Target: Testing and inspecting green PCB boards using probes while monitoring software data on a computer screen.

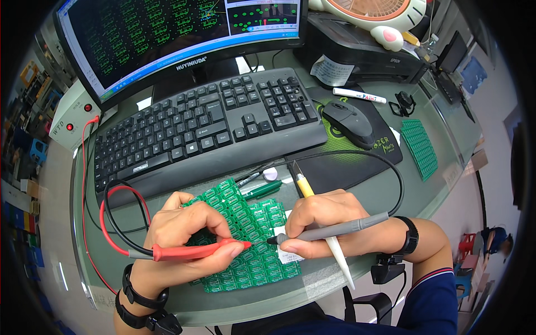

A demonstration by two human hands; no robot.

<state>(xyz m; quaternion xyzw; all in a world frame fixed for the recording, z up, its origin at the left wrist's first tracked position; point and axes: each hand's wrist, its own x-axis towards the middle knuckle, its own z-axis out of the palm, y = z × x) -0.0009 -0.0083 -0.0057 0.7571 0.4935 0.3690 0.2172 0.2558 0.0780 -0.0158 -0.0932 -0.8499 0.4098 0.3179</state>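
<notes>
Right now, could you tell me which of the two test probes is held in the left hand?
The red probe is in the left hand; the grey probe is in the right hand. Both tips meet over the green board panel.

Bright, even overhead light, soft shadows, sharp centre; fisheye bending and dark vignette toward the rim.

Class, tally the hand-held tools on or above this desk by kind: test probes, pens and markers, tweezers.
Test probes: 2, red probe and grey probe
Pens and markers: 2, white paint marker and green pen
Tweezers: 1, yellow-and-white tweezers
Total: 5
</notes>
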